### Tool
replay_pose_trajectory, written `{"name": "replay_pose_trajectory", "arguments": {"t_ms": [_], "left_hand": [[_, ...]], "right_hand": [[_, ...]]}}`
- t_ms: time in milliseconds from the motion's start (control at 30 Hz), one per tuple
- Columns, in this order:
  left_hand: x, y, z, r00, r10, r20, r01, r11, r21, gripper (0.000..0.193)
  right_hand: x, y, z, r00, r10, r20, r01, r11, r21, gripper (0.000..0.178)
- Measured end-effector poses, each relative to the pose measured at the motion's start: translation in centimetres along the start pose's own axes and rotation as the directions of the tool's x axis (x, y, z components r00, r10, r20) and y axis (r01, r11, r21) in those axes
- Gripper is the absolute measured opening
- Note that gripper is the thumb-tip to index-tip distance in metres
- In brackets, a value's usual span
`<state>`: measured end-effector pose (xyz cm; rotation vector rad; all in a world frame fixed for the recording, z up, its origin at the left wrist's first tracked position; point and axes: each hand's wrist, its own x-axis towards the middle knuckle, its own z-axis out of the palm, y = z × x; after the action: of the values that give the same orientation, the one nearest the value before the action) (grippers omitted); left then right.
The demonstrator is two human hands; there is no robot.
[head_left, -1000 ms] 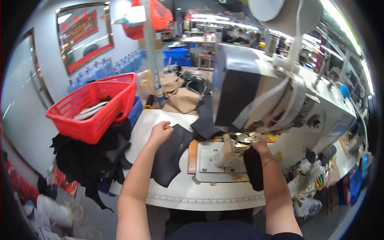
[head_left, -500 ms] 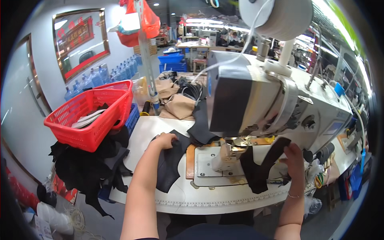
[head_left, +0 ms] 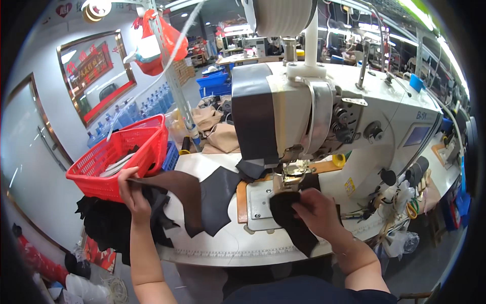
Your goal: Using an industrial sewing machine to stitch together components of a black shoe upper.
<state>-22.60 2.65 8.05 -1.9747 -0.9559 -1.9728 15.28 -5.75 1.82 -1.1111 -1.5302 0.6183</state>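
Note:
My left hand is closed on one end of a curved dark brown fabric piece, in front of the red basket. The piece stretches right over the table, its wide end by a dark grey fabric panel lying flat. My right hand pinches a black fabric piece at the front of the sewing machine. That piece partly covers the metal needle plate and hangs toward the table's front edge. Another dark piece shows behind my right hand, beside the presser foot.
Black scraps hang below the red basket at left. Beige fabric is piled behind the table. Scissors, plastic bags and a yellow spool are on the right. A thread cone tops the machine.
My left hand has left the grey panel, moved left to the basket and now holds the brown piece. My right hand has brought its black piece leftward, nearer the needle. The view has shifted.

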Motion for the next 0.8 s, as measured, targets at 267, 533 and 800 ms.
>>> {"name": "replay_pose_trajectory", "arguments": {"t_ms": [267, 533, 800], "left_hand": [[-0.3, 11.2, 5.7, 0.741, 0.204, 0.639, -0.243, 0.97, -0.028, 0.012], [-3.1, 11.4, 10.1, 0.805, 0.022, 0.592, 0.119, 0.973, -0.197, 0.015], [-4.4, 11.4, 10.7, 0.767, -0.047, 0.64, 0.198, 0.966, -0.167, 0.015]], "right_hand": [[2.8, -0.6, 7.1, 0.987, -0.158, -0.009, 0.158, 0.987, 0.025, 0.012], [0.4, -2.4, 5.4, 0.995, 0.02, 0.1, -0.045, 0.965, 0.258, 0.015], [-0.5, -2.8, 4.1, 0.994, -0.05, 0.093, 0.038, 0.991, 0.129, 0.018]]}}
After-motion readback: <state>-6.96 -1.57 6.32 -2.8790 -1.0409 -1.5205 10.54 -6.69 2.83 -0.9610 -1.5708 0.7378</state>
